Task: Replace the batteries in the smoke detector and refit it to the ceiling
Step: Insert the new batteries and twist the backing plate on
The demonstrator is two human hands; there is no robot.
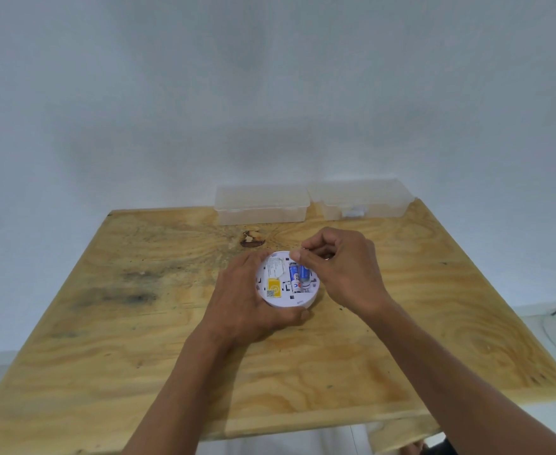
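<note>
Both our forearms reach over the plywood surface (352, 356) to the smoke detector (286, 298), lying back-up mid-surface. Our left hand (247, 300) wraps its rim; keep it steady. Our right hand (335, 270) has its grip curled, fingertips at the blue batteries (298, 274); whether it pinches one, we cannot tell. Lift from one end, gently.

a plain room, likely a home – bare white wall (270, 93), rough plywood table (139, 290), clear plastic boxes (262, 205).
</note>
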